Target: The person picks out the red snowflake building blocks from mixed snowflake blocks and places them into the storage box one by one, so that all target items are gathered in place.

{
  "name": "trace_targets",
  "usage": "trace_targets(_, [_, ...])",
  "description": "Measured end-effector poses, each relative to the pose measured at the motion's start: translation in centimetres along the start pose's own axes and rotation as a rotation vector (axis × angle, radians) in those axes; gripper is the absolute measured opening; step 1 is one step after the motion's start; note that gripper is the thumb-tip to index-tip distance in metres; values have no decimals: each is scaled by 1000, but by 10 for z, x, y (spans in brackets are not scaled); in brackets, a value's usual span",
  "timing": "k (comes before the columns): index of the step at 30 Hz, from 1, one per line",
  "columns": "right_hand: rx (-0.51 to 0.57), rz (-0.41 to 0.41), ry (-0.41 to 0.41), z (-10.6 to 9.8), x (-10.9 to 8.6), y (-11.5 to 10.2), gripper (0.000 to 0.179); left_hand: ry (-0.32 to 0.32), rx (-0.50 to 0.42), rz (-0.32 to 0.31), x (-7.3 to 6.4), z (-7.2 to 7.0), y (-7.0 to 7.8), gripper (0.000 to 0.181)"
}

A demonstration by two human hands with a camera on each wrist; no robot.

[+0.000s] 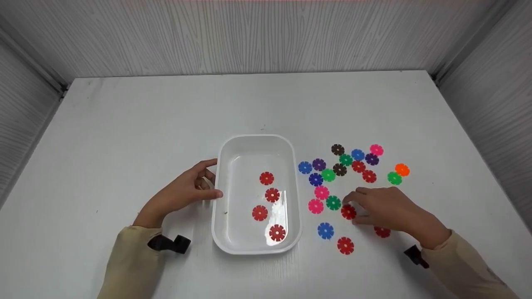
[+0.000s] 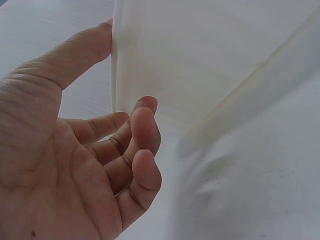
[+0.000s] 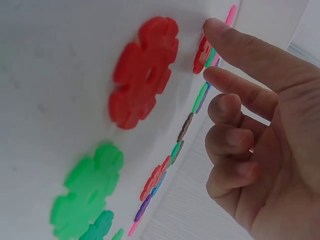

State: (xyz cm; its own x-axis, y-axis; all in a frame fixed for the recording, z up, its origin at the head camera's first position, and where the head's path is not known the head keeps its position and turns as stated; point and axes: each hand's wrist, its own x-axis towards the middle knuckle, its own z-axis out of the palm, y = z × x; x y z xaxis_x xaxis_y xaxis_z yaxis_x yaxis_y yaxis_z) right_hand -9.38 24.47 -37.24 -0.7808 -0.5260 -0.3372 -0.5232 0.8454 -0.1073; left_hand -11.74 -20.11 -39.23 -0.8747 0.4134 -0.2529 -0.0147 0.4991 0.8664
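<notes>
My left hand [image 1: 183,191] holds the left side of a white plastic tray [image 1: 221,220], thumb on the rim, index finger against the rim farther back. In the left wrist view the other fingers curl loosely beside the tray's wall [image 2: 200,55]. Several red notched discs [image 1: 259,213] lie flat inside the tray. To its right, my right hand [image 1: 386,207] pinches another red snowflake disc [image 1: 348,212] by its edges, between thumb and index finger. The right wrist view shows that disc [image 3: 202,54] at the fingertips, the remaining fingers curled inward.
Discs in several colours lie right of the tray, among them a blue one [image 1: 325,231], a green one [image 1: 333,202], a pink one [image 1: 315,206] and an orange one [image 1: 402,169]. One red disc [image 1: 382,232] is partly beneath the right hand. A pale wood-grain panel [image 1: 249,37] stands behind the table.
</notes>
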Motion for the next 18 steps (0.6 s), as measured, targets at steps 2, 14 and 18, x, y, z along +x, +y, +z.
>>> trace_targets(2, [9,-7,3,1,0,1,51,-1,-6,-4,0,0,-1,82])
trace_targets(14, [36,-21,6,5,-2,-3,38,-9,-20,3,0,0,-1,83])
trace_targets(18, [39,0,3,2,-2,-5,42,-6,-13,5,1,0,-1,82])
